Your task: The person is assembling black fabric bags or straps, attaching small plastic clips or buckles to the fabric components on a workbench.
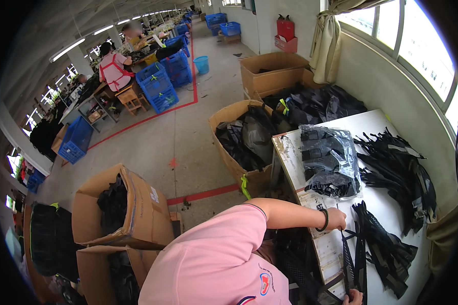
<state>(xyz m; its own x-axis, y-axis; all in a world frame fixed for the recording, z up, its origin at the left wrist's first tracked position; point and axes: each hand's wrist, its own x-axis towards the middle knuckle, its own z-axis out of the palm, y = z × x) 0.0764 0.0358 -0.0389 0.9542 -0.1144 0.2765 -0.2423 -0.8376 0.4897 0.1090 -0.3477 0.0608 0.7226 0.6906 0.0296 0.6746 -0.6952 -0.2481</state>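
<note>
Pink short-sleeved cloth of the person's shirt (213, 264) fills the lower middle of the view, closest to the camera. From this shoulder one bare forearm with a dark wristband (324, 220) goes out to the right, over the edge of the white counter (387, 198).

By its place, this upper hand seems to be the left hand (337, 218). It is closed in a pinch on the top end of a long black mesh strap with a thin edge band (348, 259). The right hand (353, 298) shows only in part at the bottom edge of the picture; it appears to grip the lower end of the same strap, but its fingers cannot be seen clearly.

The strap lies stretched between the two hands, so its long axis runs almost straight up and down in the view, along the near edge of the counter. From the left hand it goes downward toward the body; the right hand is the nearer one to the person.

Just beside the strap, to its right, lies a loose heap of similar black strap pieces (387, 249). Farther back on the counter rests a clear plastic bag of black buckles (328, 162), and more black straps (402, 173) lie near the wall. An open brown carton full of dark fabric (244, 142) stands on the floor, touching the counter's left end.
</note>
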